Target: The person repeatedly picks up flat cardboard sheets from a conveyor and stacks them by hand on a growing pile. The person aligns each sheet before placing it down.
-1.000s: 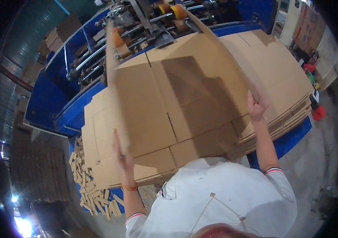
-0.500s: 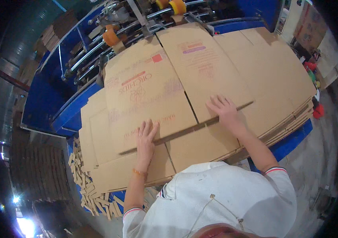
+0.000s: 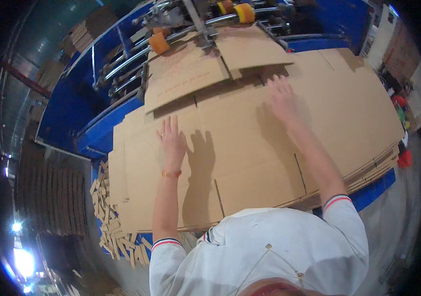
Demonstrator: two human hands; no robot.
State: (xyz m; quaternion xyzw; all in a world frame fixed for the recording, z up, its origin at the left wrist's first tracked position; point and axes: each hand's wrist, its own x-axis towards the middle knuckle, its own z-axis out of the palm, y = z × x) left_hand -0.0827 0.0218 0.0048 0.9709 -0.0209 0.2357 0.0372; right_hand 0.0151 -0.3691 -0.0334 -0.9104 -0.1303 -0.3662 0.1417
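Note:
A printed, folded cardboard box blank (image 3: pixel 186 81) lies partly under the rollers of a blue machine, its near edge lifted off the stack of plain cardboard blanks (image 3: pixel 240 148) below. My left hand (image 3: pixel 172 145) hovers over the stack, fingers spread, just short of the blank's near left corner. Its shadow falls to the right, apart from the hand. My right hand (image 3: pixel 282 96) reaches out with fingers extended, close to the blank's near right edge; whether the fingertips touch it, I cannot tell. Neither hand holds anything.
Orange and yellow rollers (image 3: pixel 159 43) and metal bars sit on the blue machine (image 3: pixel 62 116) ahead. Loose cardboard strips (image 3: pixel 121 239) are piled beside the stack at left. Bundled cardboard (image 3: pixel 52 197) stands farther left. A red object (image 3: pixel 404 158) is at the right.
The printed blank has slid forward, farther under the rollers. Both hands have moved forward and come off its top face, uncovering more of the plain stack.

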